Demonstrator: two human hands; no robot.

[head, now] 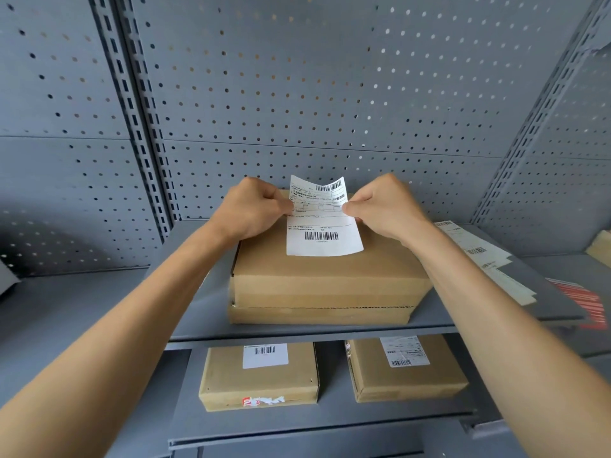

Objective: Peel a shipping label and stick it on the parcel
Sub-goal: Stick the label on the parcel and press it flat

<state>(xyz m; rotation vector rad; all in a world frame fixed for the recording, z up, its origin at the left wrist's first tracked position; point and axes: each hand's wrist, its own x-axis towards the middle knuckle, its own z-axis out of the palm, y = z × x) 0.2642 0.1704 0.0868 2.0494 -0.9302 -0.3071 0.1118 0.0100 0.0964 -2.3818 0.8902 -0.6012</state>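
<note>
Both hands pinch the label (322, 216) by its side edges: the left hand (253, 206) grips the left edge between thumb and forefinger, the right hand (385, 206) grips the right edge likewise, other fingers curled in. The label is held above the top of the parcel (327, 276), printed side toward the camera, its upper part arching up and away, its lower edge hanging just over the carton's top face. Whether that edge touches the cardboard cannot be told.

Step in hand, as judged: peeling or the final positioning before sticking (no backing sheet is distinguishable, so which of the two is uncertain). The next move calls for squaring the label to the parcel's edges, setting one edge down first, then smoothing toward the other to avoid creases.

The parcel sits on a second, flatter box (320, 315) on a grey shelf (198, 292). More labels (476, 249) lie to the right. Two labelled boxes (259, 375) rest on the shelf below. Pegboard (297, 94) stands behind.
</note>
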